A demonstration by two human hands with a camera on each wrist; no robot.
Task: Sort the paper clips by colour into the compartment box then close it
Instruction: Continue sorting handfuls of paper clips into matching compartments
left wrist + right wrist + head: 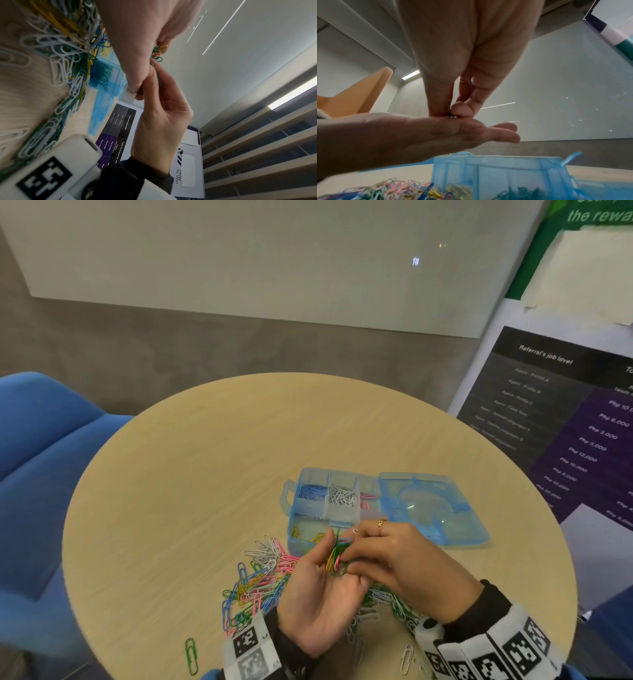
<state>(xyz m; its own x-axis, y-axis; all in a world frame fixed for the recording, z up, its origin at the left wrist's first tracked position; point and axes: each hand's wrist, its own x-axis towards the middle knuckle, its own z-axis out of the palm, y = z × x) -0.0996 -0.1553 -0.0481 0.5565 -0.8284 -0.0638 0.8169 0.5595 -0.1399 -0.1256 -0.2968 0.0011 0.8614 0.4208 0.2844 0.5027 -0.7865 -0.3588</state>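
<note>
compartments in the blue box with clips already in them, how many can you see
5: blue clips, white clips and pink clips along the far row, yellow clips front left, green clips beside them. Hands hide part of the compartment box.

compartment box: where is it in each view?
Head: compartment box right of centre, open, behind both hands.
Left wrist: blurred blue box, left of centre, behind the clip pile.
Right wrist: bottom centre-right, beneath the hands.
Shared landmark: the loose paper clip pile beside it.
</note>
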